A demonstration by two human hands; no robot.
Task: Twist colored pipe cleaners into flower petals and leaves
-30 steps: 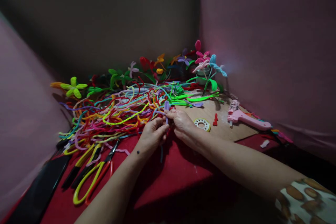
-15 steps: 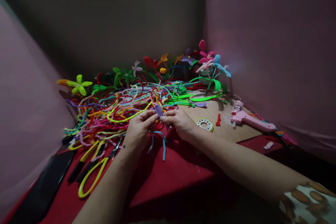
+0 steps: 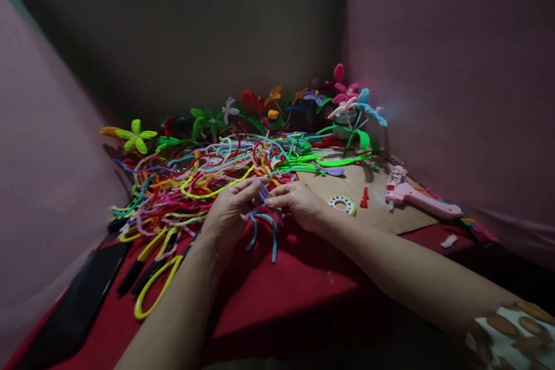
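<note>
Between my two hands is a small purple pipe-cleaner petal point(image 3: 262, 191), held up over the near side of the pile. My left hand point(image 3: 232, 206) pinches it from the left, thumb and forefinger closed on it. From the right, the fingertips of my right hand point(image 3: 299, 202) grip its other side. Purple stem ends hang below the fingers, partly hidden. Just beneath lies a bent blue pipe cleaner point(image 3: 273, 237) on the red cloth point(image 3: 277, 295). Behind my hands spreads a tangled heap of coloured pipe cleaners point(image 3: 208, 170).
Yellow-handled scissors point(image 3: 158, 286) and pliers point(image 3: 143, 260) lie left, beside a black flat object point(image 3: 82, 295). On a brown board point(image 3: 390, 222) at right are a white ring point(image 3: 341, 204), a red piece point(image 3: 365, 198) and a pink glue gun point(image 3: 420, 196). Pipe-cleaner flowers point(image 3: 228, 110) line the back.
The purple petal has turned and tilted in my fingers, and my left hand now covers more of it. The whole view has shifted slightly.
</note>
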